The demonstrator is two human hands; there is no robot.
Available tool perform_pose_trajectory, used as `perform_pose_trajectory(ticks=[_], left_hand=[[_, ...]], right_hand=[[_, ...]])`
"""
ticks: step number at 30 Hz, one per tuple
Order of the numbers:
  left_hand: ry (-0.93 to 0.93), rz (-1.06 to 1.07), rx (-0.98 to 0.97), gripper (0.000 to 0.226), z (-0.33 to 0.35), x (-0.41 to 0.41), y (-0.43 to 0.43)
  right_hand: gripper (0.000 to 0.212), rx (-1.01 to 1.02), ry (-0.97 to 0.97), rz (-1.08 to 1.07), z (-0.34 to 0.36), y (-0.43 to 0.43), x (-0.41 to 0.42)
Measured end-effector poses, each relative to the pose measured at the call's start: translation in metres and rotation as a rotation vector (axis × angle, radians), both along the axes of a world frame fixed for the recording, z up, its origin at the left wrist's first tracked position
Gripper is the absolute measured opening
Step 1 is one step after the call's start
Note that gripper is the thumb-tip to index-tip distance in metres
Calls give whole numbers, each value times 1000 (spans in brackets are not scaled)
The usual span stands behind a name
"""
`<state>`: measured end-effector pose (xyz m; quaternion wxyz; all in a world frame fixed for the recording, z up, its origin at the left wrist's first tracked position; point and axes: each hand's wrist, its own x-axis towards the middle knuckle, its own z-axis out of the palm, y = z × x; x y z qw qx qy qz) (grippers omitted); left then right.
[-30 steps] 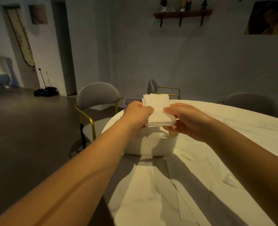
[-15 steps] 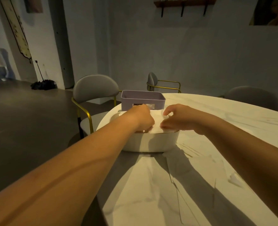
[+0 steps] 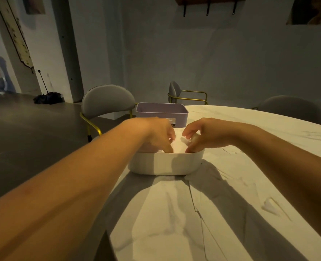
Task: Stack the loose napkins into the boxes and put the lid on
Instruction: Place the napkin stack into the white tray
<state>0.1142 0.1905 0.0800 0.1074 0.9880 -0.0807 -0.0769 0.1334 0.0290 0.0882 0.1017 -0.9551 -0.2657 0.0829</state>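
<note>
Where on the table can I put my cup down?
Bare table lies right of the purple box. Crowded: left hand and right hand reach into the white box; loose napkins cover the near side.
</note>
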Motion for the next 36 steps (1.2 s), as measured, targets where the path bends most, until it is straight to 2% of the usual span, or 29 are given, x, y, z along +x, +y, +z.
perform_pose_trajectory(ticks=[7, 9, 11, 17, 21, 24, 28, 32, 36], left_hand=[[41, -4, 84, 48, 2, 0, -7], [-21, -15, 123, 44, 7, -2, -14], [-133, 6, 122, 40, 8, -2, -23], [-363, -7, -93, 36, 1, -6, -105], [-386, -15, -155, 26, -23, -13, -172], [-371, 77, -242, 17, -44, -21, -200], [-436, 232, -404, 22, -74, -39, -237], [-511, 214, -310, 27, -90, -42, -248], [-449, 230, -405, 27, -88, -39, -241]], right_hand=[[39, 42, 4, -6, -4, 1, 2], [28, 134, -22, -8, -3, -11, -2], [25, 187, -77, -42, 1, -29, -7], [24, 151, -105, -156, 7, -107, -37], [24, 91, -90, -271, 3, -178, -63], [19, 72, -64, -356, -3, -220, -72], [6, 133, -58, -463, -20, -270, -83], [12, 188, -47, -559, -42, -294, -81], [32, 149, -20, -503, -55, -302, -80]])
